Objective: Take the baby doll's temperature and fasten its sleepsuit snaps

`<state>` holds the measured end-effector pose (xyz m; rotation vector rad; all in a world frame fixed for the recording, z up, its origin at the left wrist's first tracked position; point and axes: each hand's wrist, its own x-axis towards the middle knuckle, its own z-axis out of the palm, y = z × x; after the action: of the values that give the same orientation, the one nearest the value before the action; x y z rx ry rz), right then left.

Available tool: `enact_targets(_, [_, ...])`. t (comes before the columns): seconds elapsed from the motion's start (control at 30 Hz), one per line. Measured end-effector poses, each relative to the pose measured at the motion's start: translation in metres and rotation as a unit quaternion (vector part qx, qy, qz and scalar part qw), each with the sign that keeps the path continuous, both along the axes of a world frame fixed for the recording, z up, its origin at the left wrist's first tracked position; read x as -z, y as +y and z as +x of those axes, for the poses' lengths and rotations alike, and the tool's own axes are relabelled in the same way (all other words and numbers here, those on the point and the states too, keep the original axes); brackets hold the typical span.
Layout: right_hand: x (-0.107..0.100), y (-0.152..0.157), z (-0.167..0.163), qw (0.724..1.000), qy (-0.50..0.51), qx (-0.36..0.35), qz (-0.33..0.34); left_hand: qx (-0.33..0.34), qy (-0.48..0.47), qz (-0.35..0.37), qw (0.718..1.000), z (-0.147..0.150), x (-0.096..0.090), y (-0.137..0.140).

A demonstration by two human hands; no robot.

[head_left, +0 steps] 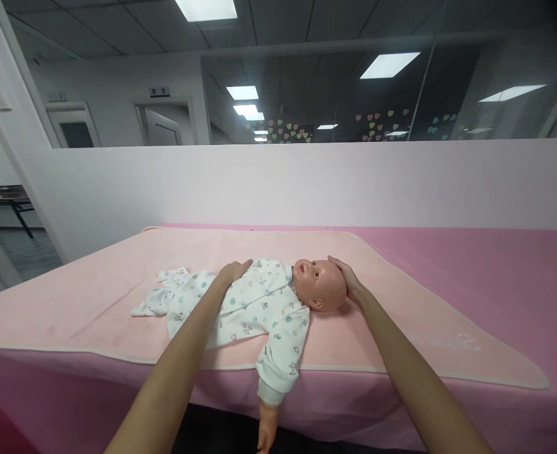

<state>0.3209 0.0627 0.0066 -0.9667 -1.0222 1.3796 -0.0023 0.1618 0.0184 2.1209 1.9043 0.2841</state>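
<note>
A baby doll lies on its back on a peach blanket, its head to the right and its bald crown toward my right hand. It wears a white suit with small green and grey prints. One doll arm hangs over the near edge, its hand bare below the cuff. My left hand rests flat on the doll's middle, fingers stretched toward the far side. Around the top of the head curves my right hand; its thumb is hidden. The suit's legs lie flat at the left.
Under the blanket is a pink cover that drapes over the near edge. A white wall with a wide window above it stands right behind. At the far left, through an opening, there is a dark-legged table.
</note>
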Motion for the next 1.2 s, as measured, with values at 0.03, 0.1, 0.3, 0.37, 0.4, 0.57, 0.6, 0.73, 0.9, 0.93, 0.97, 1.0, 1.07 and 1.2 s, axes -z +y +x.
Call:
enact_targets(0.03, [0.000,0.001,0.000,1.000,0.008,-0.005,-0.002,0.000,0.000,-0.001,1.000,0.000,0.000,0.000])
enact_targets(0.1, [0.001,0.003,0.002,1.000,0.025,-0.007,0.004,0.002,-0.001,-0.001,1.000,0.000,-0.001,-0.001])
enact_targets(0.3, [0.000,0.008,0.007,0.996,0.065,0.045,0.044,0.004,-0.008,0.005,1.000,0.000,-0.001,-0.002])
enact_targets(0.37, [-0.001,0.007,0.006,0.996,0.059,0.042,0.052,0.005,-0.011,0.005,1.000,0.000,-0.001,-0.003])
enact_targets(0.4, [-0.001,0.006,0.005,0.997,0.047,0.033,0.047,0.005,-0.011,0.004,1.000,0.000,-0.001,-0.003])
enact_targets(0.57, [0.000,-0.001,0.000,1.000,0.003,0.000,0.007,0.004,-0.015,0.003,1.000,0.000,-0.002,-0.004])
enact_targets(0.6, [0.000,-0.001,0.000,1.000,0.003,0.003,0.008,0.004,-0.015,0.004,1.000,0.000,-0.002,-0.003])
enact_targets(0.73, [-0.001,0.001,0.003,1.000,0.012,0.003,0.024,0.001,-0.014,0.005,1.000,0.000,-0.001,-0.003])
enact_targets(0.9, [-0.001,0.005,0.007,0.998,0.037,0.035,0.048,0.003,-0.014,0.006,1.000,0.000,-0.001,-0.003])
enact_targets(0.93, [-0.001,0.004,0.006,0.998,0.034,0.032,0.047,0.003,-0.014,0.005,1.000,0.000,-0.001,-0.003])
enact_targets(0.97, [-0.001,0.003,0.005,0.998,0.027,0.029,0.042,0.002,-0.014,0.005,1.000,0.000,-0.001,-0.003])
enact_targets(1.0, [-0.001,0.002,0.004,0.999,0.019,0.023,0.033,0.002,-0.014,0.005,1.000,0.000,-0.001,-0.003])
enact_targets(1.07, [-0.001,-0.001,0.001,1.000,0.008,0.010,0.014,0.001,-0.013,0.004,1.000,0.000,-0.001,-0.003])
enact_targets(1.2, [-0.002,-0.002,0.000,1.000,0.013,-0.006,0.011,0.003,-0.011,0.001,1.000,0.000,-0.002,-0.004])
